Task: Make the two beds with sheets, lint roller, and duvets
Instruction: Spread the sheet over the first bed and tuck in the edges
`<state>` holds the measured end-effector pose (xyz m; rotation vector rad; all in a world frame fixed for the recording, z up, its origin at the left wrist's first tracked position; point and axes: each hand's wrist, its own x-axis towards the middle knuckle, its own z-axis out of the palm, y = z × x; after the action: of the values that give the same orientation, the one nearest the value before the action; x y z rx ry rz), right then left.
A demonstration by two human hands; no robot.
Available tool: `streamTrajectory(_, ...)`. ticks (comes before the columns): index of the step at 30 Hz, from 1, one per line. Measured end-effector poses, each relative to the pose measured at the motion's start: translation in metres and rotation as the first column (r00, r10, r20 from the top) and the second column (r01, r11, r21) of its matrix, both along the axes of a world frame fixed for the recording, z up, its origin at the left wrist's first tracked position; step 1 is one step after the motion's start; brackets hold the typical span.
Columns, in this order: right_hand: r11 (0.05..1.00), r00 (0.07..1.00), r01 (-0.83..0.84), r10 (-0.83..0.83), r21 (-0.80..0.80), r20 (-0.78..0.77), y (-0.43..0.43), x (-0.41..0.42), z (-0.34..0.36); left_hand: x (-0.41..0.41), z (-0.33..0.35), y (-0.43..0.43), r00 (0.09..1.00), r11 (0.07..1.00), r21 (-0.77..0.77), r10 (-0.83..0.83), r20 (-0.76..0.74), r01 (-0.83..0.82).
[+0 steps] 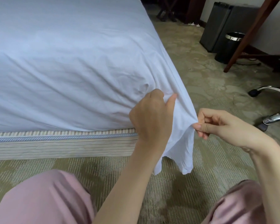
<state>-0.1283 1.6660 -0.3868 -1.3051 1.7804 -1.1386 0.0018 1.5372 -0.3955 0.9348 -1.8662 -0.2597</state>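
From the head camera we see the white sheet [63,70] spread over the bed, filling the upper left and centre of the frame. It is creased towards the bed's near corner at centre frame. Below it, at left centre, the striped bed base [55,147] shows, with a pale blue cord running along it.

Our left hand [150,118] is at the middle of the frame with its back towards us. Its fingers are curled into a fold of the sheet at the corner of the bed, and its thumb lies along the cloth. Our right hand [223,126], right of centre, pinches the sheet's edge between thumb and fingertips and holds it out to the right. Between the two hands a loose flap of sheet hangs down, with its lower tip over the patterned carpet [200,78].

Our knees in pink trousers [44,199] fill the lower left and lower right corners. In the upper right stand a dark cabinet [220,25], a black waste bin [228,50] with a shiny rim just beside it, and a slanting wooden table leg [250,33]. A chrome chair base [271,91] on casters sits at the right edge.
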Motion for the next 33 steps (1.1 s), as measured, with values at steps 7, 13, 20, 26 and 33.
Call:
streamTrajectory(7,0.998,0.998,-0.054,0.053,0.041,0.023,-0.006,0.003,0.0,-0.01,0.013,0.023,0.979,0.894,0.4,-0.168,-0.117,0.201)
streamTrajectory(13,0.997,0.997,-0.052,0.049,0.058,0.052,-0.004,0.0,0.0,-0.004,0.006,0.017,0.869,0.783,0.419,-0.298,-0.396,0.46)
streamTrajectory(20,0.993,0.993,0.116,-0.117,-0.028,-0.026,-0.012,0.013,0.006,0.021,0.018,0.034,0.877,0.876,0.23,-0.336,-0.342,0.425)
streamTrajectory(26,0.779,0.804,0.322,-0.525,-0.539,-0.279,-0.04,0.055,0.024,0.039,0.003,0.012,0.994,0.976,0.214,-0.008,-0.11,0.032)
streamTrajectory(33,0.765,0.66,0.422,-0.627,-0.487,-0.413,-0.077,0.071,-0.007,0.053,-0.003,-0.003,0.956,0.95,0.11,-0.293,-0.023,0.294)
